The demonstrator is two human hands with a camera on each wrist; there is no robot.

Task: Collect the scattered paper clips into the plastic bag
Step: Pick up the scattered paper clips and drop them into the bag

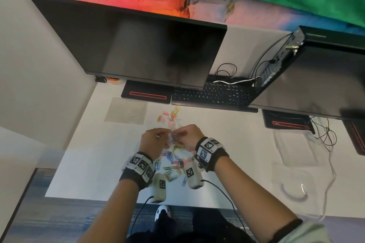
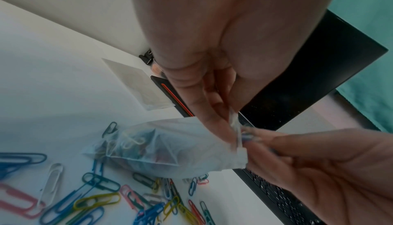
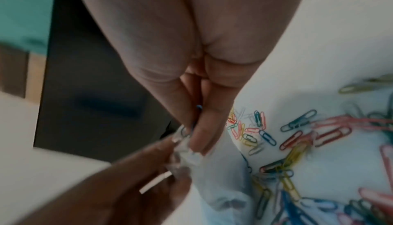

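Over the white desk (image 1: 88, 163) my left hand (image 1: 164, 140) pinches the mouth of a small clear plastic bag (image 2: 165, 147), which hangs with several coloured paper clips inside. My right hand (image 1: 181, 137) meets it at the bag's mouth (image 2: 238, 132), and its thumb and fingers (image 3: 204, 127) pinch a blue paper clip (image 3: 196, 116) there. The bag (image 3: 212, 181) droops below both hands. Several loose paper clips (image 1: 173, 165) lie scattered on the desk under my wrists, and a smaller cluster (image 1: 170, 114) lies farther back.
A dark monitor (image 1: 138, 45) overhangs the back of the desk above a black keyboard (image 1: 213, 95). A flat translucent sheet (image 1: 126, 110) lies at the back left. A second screen (image 1: 316, 77) and tangled cables (image 1: 324, 134) are at the right.
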